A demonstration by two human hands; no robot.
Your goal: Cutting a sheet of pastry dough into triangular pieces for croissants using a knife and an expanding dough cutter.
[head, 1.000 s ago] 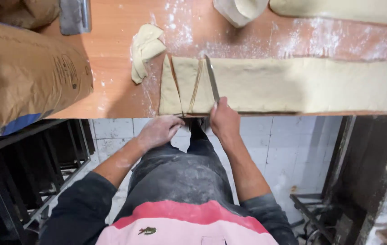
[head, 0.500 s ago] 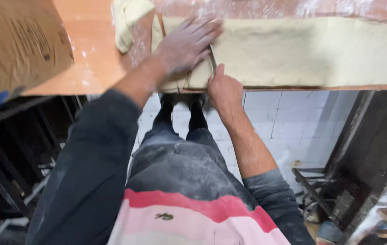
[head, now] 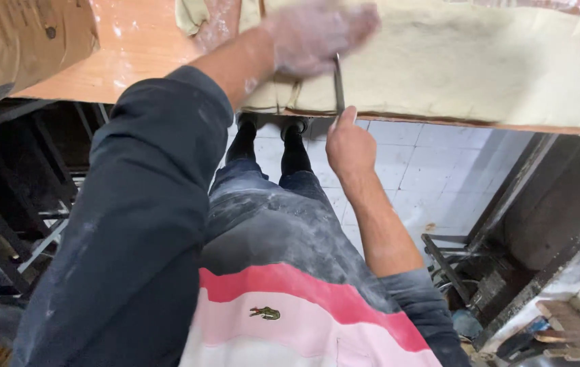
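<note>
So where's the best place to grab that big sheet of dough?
Probably by its near edge, coming from the table's front side. The dough sheet lies flat and thin, so there is little to pinch elsewhere. The left hand already rests on top, and the right hand holds the knife there, so stay clear of the blade.

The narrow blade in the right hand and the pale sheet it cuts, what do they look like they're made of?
The narrow grey blade looks like bare metal: thin, straight, with a dull sheen. The pale yellow sheet looks like soft rolled dough: matte, floury, draping over the edge of the orange-brown wooden table.
</note>
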